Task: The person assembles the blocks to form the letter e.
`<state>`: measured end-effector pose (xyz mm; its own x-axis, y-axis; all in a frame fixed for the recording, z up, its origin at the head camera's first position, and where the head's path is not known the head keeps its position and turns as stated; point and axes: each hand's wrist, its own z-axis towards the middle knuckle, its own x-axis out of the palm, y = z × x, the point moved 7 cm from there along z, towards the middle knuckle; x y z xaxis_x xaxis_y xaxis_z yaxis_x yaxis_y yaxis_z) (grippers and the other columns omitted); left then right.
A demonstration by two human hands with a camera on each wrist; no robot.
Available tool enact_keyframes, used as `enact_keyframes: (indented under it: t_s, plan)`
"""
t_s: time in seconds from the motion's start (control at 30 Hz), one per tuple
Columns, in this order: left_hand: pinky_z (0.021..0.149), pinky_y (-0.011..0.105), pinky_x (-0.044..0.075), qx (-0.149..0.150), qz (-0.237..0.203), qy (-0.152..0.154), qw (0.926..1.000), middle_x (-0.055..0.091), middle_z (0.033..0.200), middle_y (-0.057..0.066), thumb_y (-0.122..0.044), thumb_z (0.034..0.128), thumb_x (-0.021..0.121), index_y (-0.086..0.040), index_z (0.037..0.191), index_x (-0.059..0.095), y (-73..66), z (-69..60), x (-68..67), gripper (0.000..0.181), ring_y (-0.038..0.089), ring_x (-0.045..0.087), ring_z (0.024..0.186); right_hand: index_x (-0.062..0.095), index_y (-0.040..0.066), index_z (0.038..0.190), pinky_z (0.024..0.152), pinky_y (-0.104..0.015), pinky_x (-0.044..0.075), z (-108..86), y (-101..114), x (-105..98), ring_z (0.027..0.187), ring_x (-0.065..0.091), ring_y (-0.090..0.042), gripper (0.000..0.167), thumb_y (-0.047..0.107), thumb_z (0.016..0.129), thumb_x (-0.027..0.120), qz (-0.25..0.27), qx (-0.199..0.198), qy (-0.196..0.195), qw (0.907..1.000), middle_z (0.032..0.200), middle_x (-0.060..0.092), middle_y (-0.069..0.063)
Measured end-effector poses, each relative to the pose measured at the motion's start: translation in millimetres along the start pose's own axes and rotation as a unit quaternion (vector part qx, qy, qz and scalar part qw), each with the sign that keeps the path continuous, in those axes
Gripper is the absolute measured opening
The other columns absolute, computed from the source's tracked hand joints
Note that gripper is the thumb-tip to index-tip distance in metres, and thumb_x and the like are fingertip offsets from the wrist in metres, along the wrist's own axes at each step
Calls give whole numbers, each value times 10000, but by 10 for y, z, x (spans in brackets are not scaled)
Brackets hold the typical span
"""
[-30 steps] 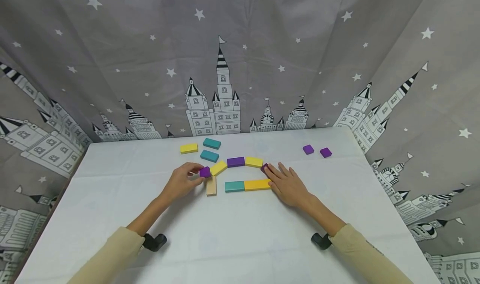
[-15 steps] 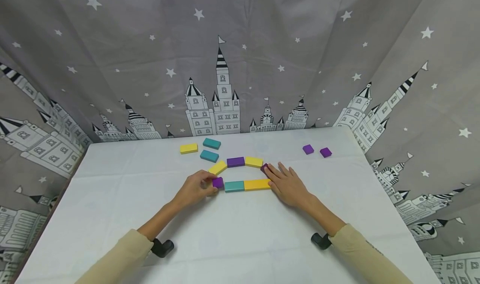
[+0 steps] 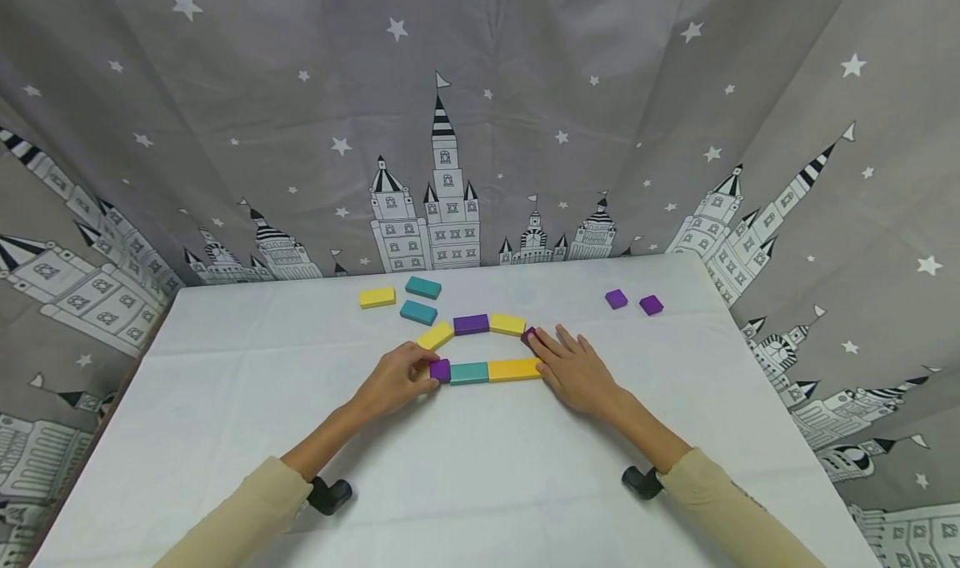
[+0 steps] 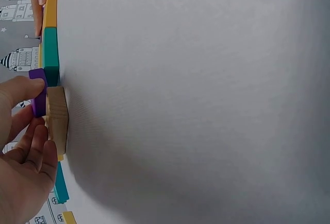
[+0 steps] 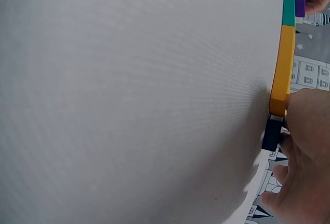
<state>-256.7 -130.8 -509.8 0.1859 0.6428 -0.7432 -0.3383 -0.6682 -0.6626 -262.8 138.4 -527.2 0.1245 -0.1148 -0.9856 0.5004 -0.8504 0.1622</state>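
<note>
The left hand [image 3: 393, 378] pinches a small purple block [image 3: 440, 371] between its thumb and fingertips at the left end of a straight row, next to a teal block [image 3: 468, 373] that butts against a longer orange block [image 3: 514, 370]. A pale wooden block [image 4: 57, 121] stands right by the pinched one in the left wrist view (whether the two touch, I cannot tell). The right hand [image 3: 576, 372] lies with its fingers extended and spread apart, gripping nothing, the fingertips over a dark purple block [image 3: 529, 335] at the right end of a curved line. That curve also takes in a slanted yellow block [image 3: 436, 336], a long purple block [image 3: 471, 325] and a second yellow block [image 3: 507, 325]. In the right wrist view a near-black block [image 5: 272, 134] shows between the orange one's end and the right hand. Behind the curve, toward the left, lie a loose yellow block [image 3: 377, 297] and two teal pieces [image 3: 423, 287]; well apart on the right are two purple pieces [image 3: 617, 299]. All this is on a white-covered table [image 3: 450, 493], before a grey curtain [image 3: 525, 93] printed with castles and stars.
</note>
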Motion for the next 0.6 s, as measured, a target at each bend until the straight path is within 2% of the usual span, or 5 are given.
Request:
enact_keyframes:
  t_s: [0.6]
  plan:
    - [752,341,497,104,57,-70,9999,611,976,49,-52,819,809,16,1155,696,-29,-9,-7,361,184,527,850,285,156,1582,1158,-615,163,5,-16,19,1486,165,-377,560,364,1076,404,-9,-18,-25,10000,1620,262,-62]
